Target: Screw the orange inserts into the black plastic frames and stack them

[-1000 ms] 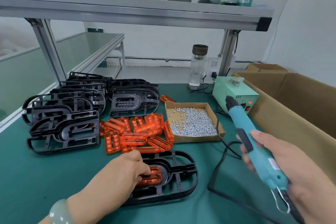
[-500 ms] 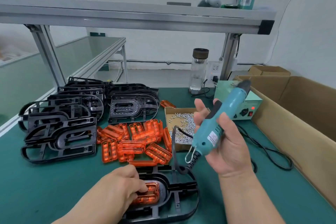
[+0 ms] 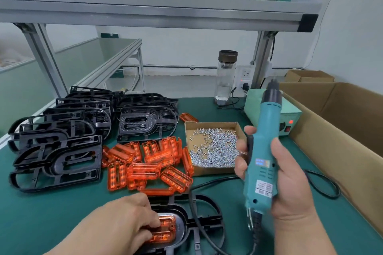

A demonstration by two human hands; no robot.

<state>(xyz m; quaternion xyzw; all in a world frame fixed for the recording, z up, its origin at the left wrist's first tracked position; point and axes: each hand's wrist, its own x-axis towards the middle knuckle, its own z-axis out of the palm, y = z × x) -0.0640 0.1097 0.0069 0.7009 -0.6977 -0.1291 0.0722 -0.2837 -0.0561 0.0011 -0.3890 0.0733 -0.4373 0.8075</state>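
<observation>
A black plastic frame (image 3: pixel 209 215) lies at the near edge of the green mat, with an orange insert (image 3: pixel 165 230) seated in its oval recess. My left hand (image 3: pixel 124 221) rests on that insert, fingers pressing on its left part. My right hand (image 3: pixel 284 182) grips a teal electric screwdriver (image 3: pixel 263 151) upright above the mat, bit end pointing up and away. Loose orange inserts (image 3: pixel 149 163) lie in a pile beyond the frame. Stacks of black frames (image 3: pixel 56 147) fill the left side.
An open cardboard tray of small silver screws (image 3: pixel 213 147) sits right of the orange pile. The screwdriver's black cable (image 3: pixel 323 184) loops across the mat and over the frame. A pale green power unit (image 3: pixel 290 118), a glass bottle (image 3: pixel 226 76) and a large cardboard box (image 3: pixel 339 122) stand behind and right.
My right hand has swung the screwdriver from lying low at the right to standing upright near the screw tray. My left hand stayed on the insert in the frame.
</observation>
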